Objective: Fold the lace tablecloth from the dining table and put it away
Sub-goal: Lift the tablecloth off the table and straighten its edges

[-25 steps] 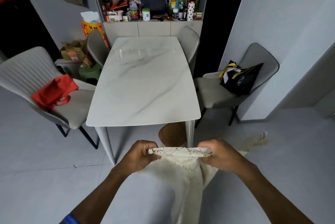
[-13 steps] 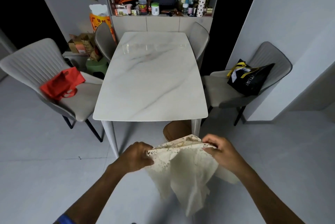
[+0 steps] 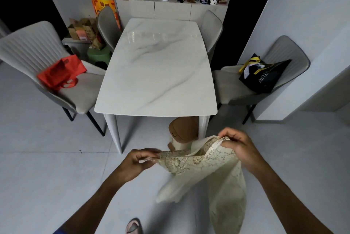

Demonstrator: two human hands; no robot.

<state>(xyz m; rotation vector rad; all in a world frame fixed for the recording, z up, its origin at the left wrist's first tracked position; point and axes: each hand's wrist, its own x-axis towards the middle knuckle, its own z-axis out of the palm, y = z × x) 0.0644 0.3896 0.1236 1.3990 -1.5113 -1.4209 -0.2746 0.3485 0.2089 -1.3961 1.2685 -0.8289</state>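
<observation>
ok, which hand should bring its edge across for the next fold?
Probably right hand: it pinches the lace tablecloth edge higher, with most cloth hanging below it. Left hand anchors the other end.

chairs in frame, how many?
4: near-left chair holding a red bag, far-left chair, far-right chair, near-right chair holding a black bag.

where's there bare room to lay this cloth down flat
The whole marble table top is bare, bordered by four chairs. The left chair seat is partly taken by a red bag, the right one by a black bag. The back shelf is crowded with bottles.
</observation>
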